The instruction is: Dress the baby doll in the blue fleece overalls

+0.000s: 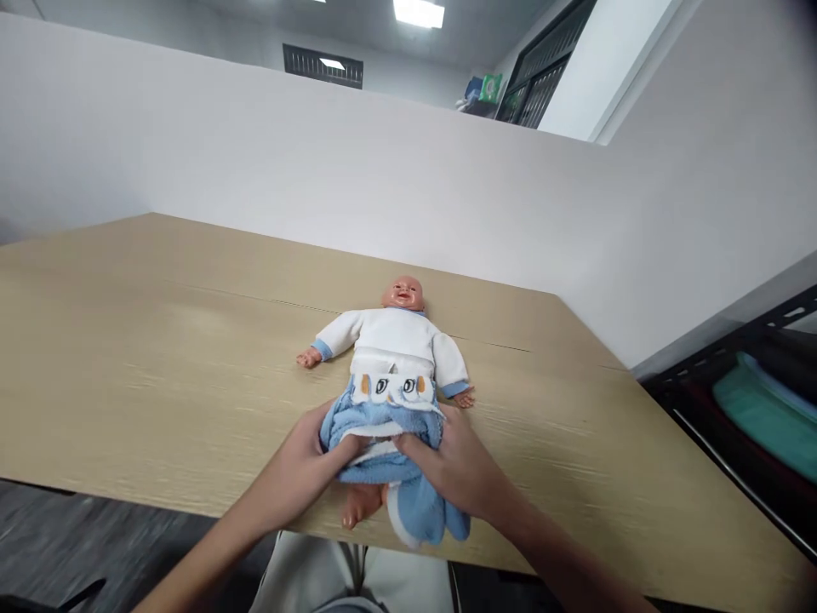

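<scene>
A baby doll (403,294) lies on its back on the wooden table, head away from me and arms spread. It wears a white top (396,330) with blue cuffs. Bunched over its lower body is a light blue fleecy garment (376,417) with an eye design on a white band. My left hand (322,451) grips this garment on the left side, thumb pressed over the cloth. On the right side my right hand (447,455) grips it the same way. Below the cloth one bare doll foot (361,504) shows, and a blue part of the garment hangs toward the table's near edge.
The wooden table (191,340) reaches back to a white partition wall (319,170). At the right stands a black rack (708,400) with a green item (766,409) on it. My lap (357,570) is under the near edge.
</scene>
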`<state>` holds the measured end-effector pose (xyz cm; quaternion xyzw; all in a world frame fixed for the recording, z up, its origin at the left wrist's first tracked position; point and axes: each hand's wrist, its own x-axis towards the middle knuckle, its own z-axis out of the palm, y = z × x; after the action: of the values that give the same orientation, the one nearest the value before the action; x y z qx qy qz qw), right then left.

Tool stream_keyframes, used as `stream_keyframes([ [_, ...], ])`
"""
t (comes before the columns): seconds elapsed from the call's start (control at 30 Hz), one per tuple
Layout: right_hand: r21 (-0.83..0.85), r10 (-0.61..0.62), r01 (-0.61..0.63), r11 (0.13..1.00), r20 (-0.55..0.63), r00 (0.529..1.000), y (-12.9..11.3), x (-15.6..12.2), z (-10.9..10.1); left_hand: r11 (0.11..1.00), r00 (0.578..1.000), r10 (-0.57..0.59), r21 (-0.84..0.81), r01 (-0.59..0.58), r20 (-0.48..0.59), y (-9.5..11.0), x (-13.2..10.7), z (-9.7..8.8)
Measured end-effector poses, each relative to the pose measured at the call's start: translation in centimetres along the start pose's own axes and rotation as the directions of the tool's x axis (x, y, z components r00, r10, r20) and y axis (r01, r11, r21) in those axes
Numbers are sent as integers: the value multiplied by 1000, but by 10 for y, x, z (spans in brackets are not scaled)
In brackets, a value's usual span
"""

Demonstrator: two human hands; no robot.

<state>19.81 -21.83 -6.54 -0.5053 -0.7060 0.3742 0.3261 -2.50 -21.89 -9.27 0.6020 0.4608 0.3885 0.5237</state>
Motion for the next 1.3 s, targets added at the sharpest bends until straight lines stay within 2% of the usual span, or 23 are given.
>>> stream_keyframes([
  [0.13,-85,62,-69,994,-82,995,16,-7,17,1000,999,17,20,-16,-40,-23,-8,12],
  [0.3,-220,70,-96,971,-119,990,36,0,32,992,999,18,127,-12,-50,-44,3,16],
  [0.47,-291,-14,-25,956,-130,991,46,19,29,978,997,61,205,-50,-51,-43,25,14],
  [0.6,-310,-12,-14,951,-83,996,35,32,15,955,995,70,294,-48,-65,-33,35,10],
  [0.67,-314,-2,-3,950,-13,1000,23,31,9,944,996,50,328,-25,-68,-27,31,7],
  [0.77,-293,-36,78,953,144,989,6,22,4,933,1000,18,360,-8,-25,-20,14,4],
  [0.87,-317,7,72,946,242,970,1,12,7,922,999,-40,386,27,26,-24,-4,4],
  [1.07,-498,130,-28,867,171,977,10,0,23,865,990,-139,489,110,24,-52,-12,10],
  [1.2,-524,176,-71,849,152,973,12,-5,30,858,998,-61,511,43,17,-63,-12,16],
  [1.3,-453,147,-48,890,186,971,18,-7,31,891,1000,-2,454,-2,10,-67,-16,19],
])
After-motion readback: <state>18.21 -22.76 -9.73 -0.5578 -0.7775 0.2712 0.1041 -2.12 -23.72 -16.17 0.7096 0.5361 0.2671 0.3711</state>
